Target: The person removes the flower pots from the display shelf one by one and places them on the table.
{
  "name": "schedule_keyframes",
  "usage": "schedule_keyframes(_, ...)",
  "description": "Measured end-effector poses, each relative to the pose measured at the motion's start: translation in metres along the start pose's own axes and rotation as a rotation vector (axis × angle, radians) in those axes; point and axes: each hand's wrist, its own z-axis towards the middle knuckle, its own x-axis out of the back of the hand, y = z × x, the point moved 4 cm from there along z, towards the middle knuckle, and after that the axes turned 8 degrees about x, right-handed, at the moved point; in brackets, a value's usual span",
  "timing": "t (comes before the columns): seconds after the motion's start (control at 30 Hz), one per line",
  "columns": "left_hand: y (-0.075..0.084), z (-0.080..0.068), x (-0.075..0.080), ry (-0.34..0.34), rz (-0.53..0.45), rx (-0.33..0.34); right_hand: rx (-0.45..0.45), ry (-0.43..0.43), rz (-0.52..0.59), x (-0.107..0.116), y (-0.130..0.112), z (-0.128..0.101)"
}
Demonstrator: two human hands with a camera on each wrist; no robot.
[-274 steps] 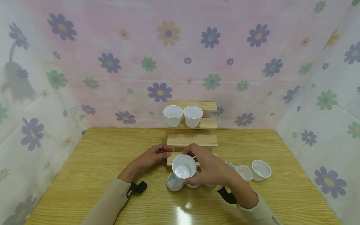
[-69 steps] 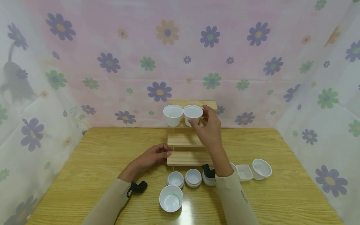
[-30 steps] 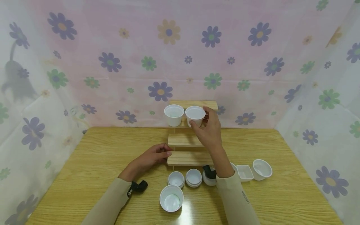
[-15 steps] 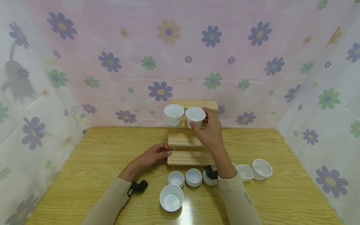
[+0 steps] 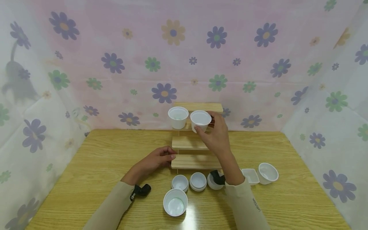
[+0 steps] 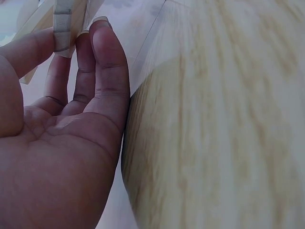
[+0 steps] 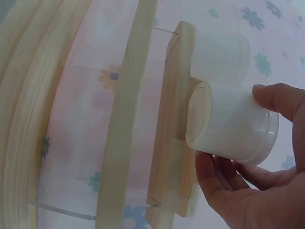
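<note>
Fig.: R hand (image 5: 216,135) grips a white cup (image 5: 200,120), thumb on the near wall and fingers round the far side; wrist view shows the cup's base just off the shelf board, tilted slightly, mouth up. Cup sits directly in the grip, at the third step of the stepped wooden rack (image 5: 196,142), long axis near vertical. A second white cup (image 5: 178,117) stands just left of the grip, rims nearly touching; that narrow gap is the relation any sideways motion must respect. L hand (image 5: 155,160), well below and left of the grip, rests w/ fingers loosely curled against the left end of the rack's lowest step, pinching nothing visible; R hand is by far the nearer to the cup.

Below the grip, on the wooden table (image 5: 86,166): a large open cup (image 5: 175,202), two small round tubs, a square tub and another cup to the right. Flowered cloth walls on three sides.
</note>
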Motion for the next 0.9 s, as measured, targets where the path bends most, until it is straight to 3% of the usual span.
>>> schedule_keyframes(0.9, -0.001, 0.001, 0.001, 0.009, 0.002, 0.004, 0.006, -0.026, 0.079, 0.017, -0.014, -0.01)
